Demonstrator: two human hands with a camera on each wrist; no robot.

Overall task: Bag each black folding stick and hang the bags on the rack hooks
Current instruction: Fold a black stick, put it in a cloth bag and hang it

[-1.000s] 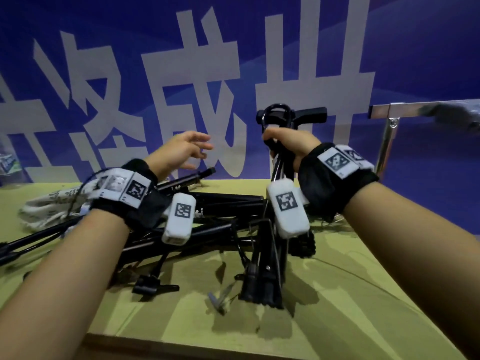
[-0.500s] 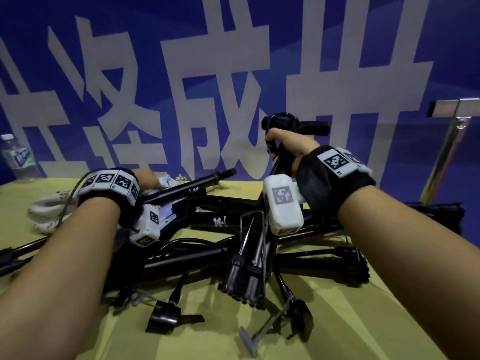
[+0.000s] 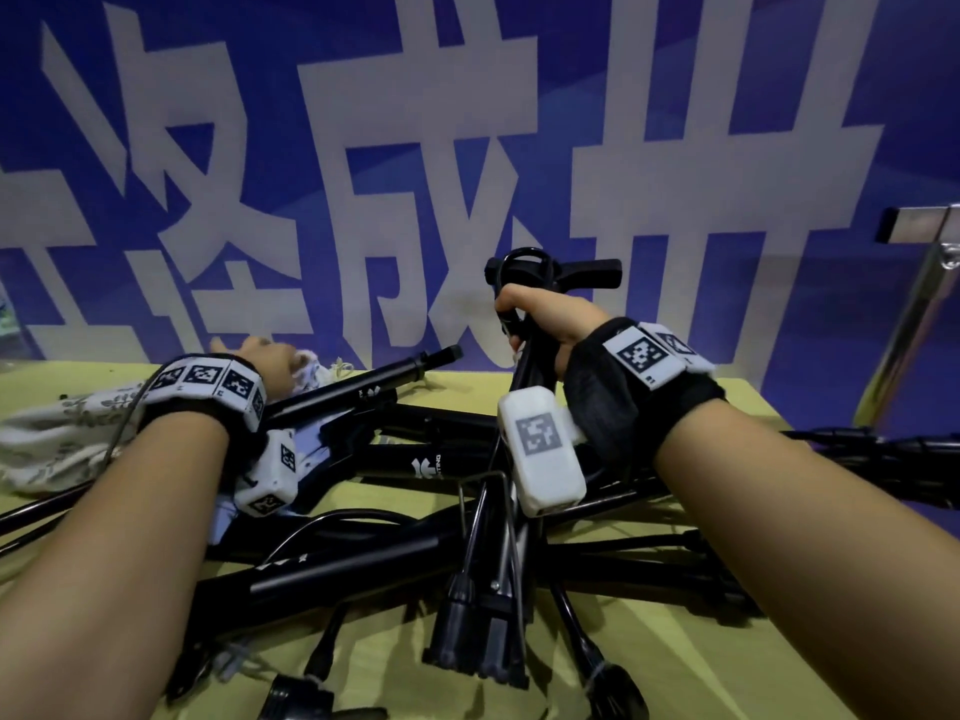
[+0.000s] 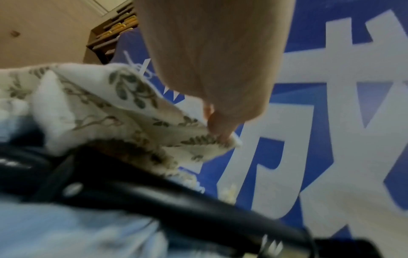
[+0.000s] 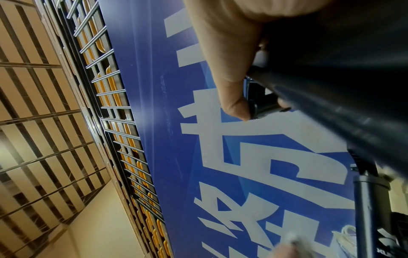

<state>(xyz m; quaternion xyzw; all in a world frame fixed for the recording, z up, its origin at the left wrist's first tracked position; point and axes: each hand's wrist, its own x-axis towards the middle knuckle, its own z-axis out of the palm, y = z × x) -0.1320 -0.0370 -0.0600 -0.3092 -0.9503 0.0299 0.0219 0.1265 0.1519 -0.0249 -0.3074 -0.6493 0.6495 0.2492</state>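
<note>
My right hand [image 3: 540, 324] grips a folded black stick [image 3: 498, 553] just under its T-handle [image 3: 566, 270] and holds it upright above the table; in the right wrist view my right hand [image 5: 238, 97] has its thumb pressed on the stick's shaft [image 5: 331, 111]. My left hand [image 3: 265, 356] reaches to the back left and pinches the edge of a white leaf-print cloth bag [image 3: 57, 439]; in the left wrist view my left hand [image 4: 220, 129] holds the bag [image 4: 132, 108] at a corner. Several more black folded sticks [image 3: 415, 459] lie crossed in a pile between my arms.
The yellow-green table [image 3: 675, 657] carries the pile. A blue banner with large white characters [image 3: 415, 174] stands right behind it. The metal rack [image 3: 919, 298] rises at the far right edge. Loose stick ends and straps [image 3: 613, 688] lie near the front.
My left hand dropped from mid-air to the back left and took the cloth bag's edge. The right hand kept the stick upright. The view shifted left, so the rack slid toward the right edge.
</note>
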